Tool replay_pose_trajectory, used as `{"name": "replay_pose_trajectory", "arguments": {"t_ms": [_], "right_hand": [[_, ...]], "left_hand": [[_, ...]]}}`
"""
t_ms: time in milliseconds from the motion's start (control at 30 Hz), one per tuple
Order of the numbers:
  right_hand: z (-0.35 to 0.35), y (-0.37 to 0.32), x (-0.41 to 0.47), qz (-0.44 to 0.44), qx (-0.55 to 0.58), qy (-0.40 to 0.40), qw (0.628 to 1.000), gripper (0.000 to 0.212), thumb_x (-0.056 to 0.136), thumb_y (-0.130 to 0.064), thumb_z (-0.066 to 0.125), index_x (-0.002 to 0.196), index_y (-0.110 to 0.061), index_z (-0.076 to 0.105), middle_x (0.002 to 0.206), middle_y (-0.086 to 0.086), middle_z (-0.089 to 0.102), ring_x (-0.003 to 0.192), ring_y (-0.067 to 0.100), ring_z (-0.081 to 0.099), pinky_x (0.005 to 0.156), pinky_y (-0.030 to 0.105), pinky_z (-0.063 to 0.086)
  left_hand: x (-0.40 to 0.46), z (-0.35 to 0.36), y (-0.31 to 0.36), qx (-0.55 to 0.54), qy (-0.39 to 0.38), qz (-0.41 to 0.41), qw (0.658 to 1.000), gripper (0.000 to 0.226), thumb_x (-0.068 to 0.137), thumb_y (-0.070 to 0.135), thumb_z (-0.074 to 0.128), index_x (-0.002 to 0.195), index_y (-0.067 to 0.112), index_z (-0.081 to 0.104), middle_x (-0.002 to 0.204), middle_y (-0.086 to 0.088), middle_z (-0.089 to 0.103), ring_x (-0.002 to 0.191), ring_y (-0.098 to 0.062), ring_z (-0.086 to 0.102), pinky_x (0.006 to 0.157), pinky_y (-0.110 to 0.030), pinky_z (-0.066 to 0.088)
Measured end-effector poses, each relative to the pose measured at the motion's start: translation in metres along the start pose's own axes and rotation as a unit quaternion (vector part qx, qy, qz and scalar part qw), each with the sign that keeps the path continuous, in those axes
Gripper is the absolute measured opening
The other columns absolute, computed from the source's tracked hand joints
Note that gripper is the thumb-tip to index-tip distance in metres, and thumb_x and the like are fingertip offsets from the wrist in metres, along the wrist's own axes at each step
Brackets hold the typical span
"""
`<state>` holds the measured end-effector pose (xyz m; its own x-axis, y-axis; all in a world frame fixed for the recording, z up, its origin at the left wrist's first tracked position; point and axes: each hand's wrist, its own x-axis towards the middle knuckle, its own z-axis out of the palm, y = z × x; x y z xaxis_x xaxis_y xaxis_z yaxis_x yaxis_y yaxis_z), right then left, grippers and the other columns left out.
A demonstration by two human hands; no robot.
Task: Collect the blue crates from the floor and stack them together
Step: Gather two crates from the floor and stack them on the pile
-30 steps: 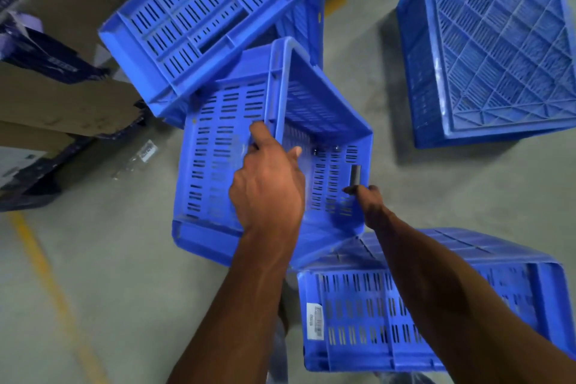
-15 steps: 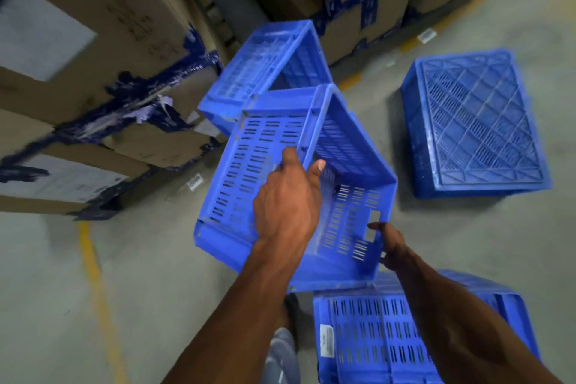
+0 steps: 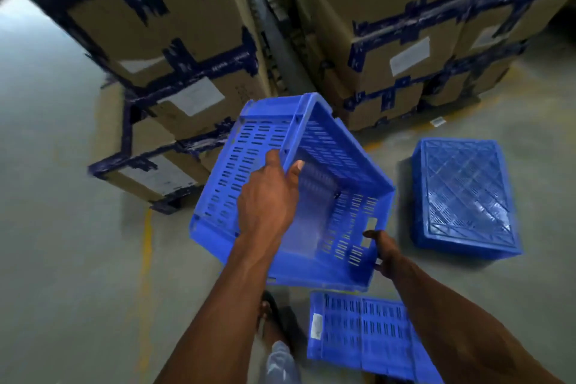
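A blue slotted crate [image 3: 243,171] hangs tilted in the air in front of me, its open side facing right and towards me. My left hand [image 3: 268,196] grips its upper long rim, thumb inside and fingers outside. My right hand [image 3: 385,251] holds the near short end by the handle slot. Another blue crate [image 3: 464,196] lies upside down on the floor at the right. A further blue crate [image 3: 358,333] lies on the floor by my feet, partly hidden under my right forearm.
Tall stacks of taped cardboard boxes [image 3: 174,50] stand at the left and at the back right [image 3: 405,28], with a narrow gap between them. A yellow floor line [image 3: 146,246] runs along the grey concrete. My foot [image 3: 271,318] shows below the held crate.
The crate has been lifted off the floor and carried upward. The view has swung up, so the crate behind it has dropped out of sight and the box stacks fill the background.
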<state>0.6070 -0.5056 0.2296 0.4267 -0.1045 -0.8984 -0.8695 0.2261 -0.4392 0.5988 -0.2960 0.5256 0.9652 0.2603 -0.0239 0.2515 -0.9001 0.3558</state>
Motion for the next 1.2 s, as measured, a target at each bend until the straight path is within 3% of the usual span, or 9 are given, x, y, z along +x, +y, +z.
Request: {"name": "replay_pose_trajectory", "arguments": {"t_ms": [167,300,433,533,633,767,867,1067,1200], "right_hand": [[0.034,-0.015,-0.088,-0.069,-0.081,-0.041,0.994,0.03,0.076,-0.016,0.077,0.099,0.002,0.067,0.063,0.014,0.062,0.051,0.024,0.061,0.045,0.028,0.049],[0.076,-0.013,-0.137,-0.154,-0.174,-0.074,0.97,0.044,0.063,-0.023,0.083,0.098,0.0,0.07,0.079,0.017,0.068,0.062,0.029,0.064,0.052,0.032,0.052],[0.121,-0.001,-0.212,-0.266,-0.27,-0.081,0.922,0.042,0.057,-0.026,0.078,0.091,-0.002,0.072,0.064,0.008,0.065,0.052,0.024,0.061,0.047,0.039,0.053],[0.16,0.022,-0.251,-0.361,-0.359,-0.071,0.858,0.033,0.061,-0.031,0.074,0.075,-0.002,0.066,0.058,0.011,0.063,0.051,0.028,0.063,0.048,0.041,0.052],[0.184,0.055,-0.346,-0.413,-0.423,-0.1,0.801,0.046,0.07,-0.042,0.073,0.091,-0.004,0.059,0.072,0.015,0.065,0.062,0.033,0.065,0.051,0.041,0.049],[0.209,0.13,-0.452,-0.446,-0.548,-0.161,0.689,0.057,0.072,-0.039,0.067,0.111,0.003,0.06,0.1,0.025,0.067,0.094,0.038,0.068,0.075,0.04,0.05],[0.215,0.202,-0.512,-0.479,-0.582,-0.213,0.621,0.038,0.08,-0.021,0.066,0.106,0.006,0.062,0.103,0.032,0.067,0.1,0.045,0.067,0.085,0.046,0.053],[0.23,0.358,-0.582,-0.506,-0.625,-0.287,0.52,0.06,0.058,-0.047,0.05,0.092,0.001,0.061,0.077,0.022,0.061,0.084,0.039,0.07,0.069,0.04,0.051],[0.224,0.436,-0.651,-0.499,-0.626,-0.345,0.49,0.041,0.079,-0.029,0.063,0.109,-0.002,0.054,0.104,0.028,0.067,0.102,0.045,0.065,0.084,0.043,0.052]], "left_hand": [[-0.053,-0.101,-0.041,0.003,0.106,-0.09,0.99,0.058,0.105,0.058,0.039,0.137,0.011,0.047,0.12,-0.022,0.066,0.11,-0.046,0.061,0.08,-0.049,0.047],[-0.115,-0.186,-0.098,0.005,0.191,-0.184,0.964,0.051,0.105,0.051,0.044,0.128,0.008,0.055,0.118,-0.028,0.066,0.11,-0.05,0.061,0.085,-0.053,0.048],[-0.21,-0.25,-0.177,-0.009,0.257,-0.297,0.919,0.043,0.104,0.047,0.049,0.123,0.01,0.058,0.106,-0.031,0.067,0.1,-0.051,0.063,0.081,-0.051,0.05],[-0.306,-0.273,-0.237,-0.032,0.299,-0.374,0.878,0.04,0.104,0.043,0.051,0.113,0.006,0.062,0.105,-0.033,0.068,0.1,-0.052,0.064,0.079,-0.05,0.05],[-0.42,-0.276,-0.28,-0.069,0.325,-0.438,0.836,0.04,0.105,0.036,0.052,0.108,-0.002,0.065,0.106,-0.036,0.066,0.101,-0.053,0.063,0.081,-0.05,0.049],[-0.585,-0.249,-0.306,-0.126,0.367,-0.532,0.753,0.042,0.106,0.036,0.05,0.104,-0.004,0.064,0.106,-0.035,0.066,0.1,-0.051,0.064,0.082,-0.05,0.049],[-0.702,-0.223,-0.306,-0.161,0.401,-0.582,0.688,0.042,0.104,0.04,0.05,0.091,0.002,0.063,0.095,-0.029,0.068,0.09,-0.046,0.066,0.076,-0.048,0.051],[-0.895,-0.192,-0.29,-0.173,0.423,-0.678,0.575,0.04,0.102,0.035,0.054,0.098,-0.002,0.068,0.095,-0.029,0.069,0.089,-0.045,0.068,0.072,-0.043,0.049],[-0.974,-0.191,-0.291,-0.166,0.443,-0.71,0.522,0.039,0.101,0.032,0.059,0.11,-0.005,0.068,0.105,-0.031,0.07,0.096,-0.046,0.068,0.078,-0.045,0.052]]}}
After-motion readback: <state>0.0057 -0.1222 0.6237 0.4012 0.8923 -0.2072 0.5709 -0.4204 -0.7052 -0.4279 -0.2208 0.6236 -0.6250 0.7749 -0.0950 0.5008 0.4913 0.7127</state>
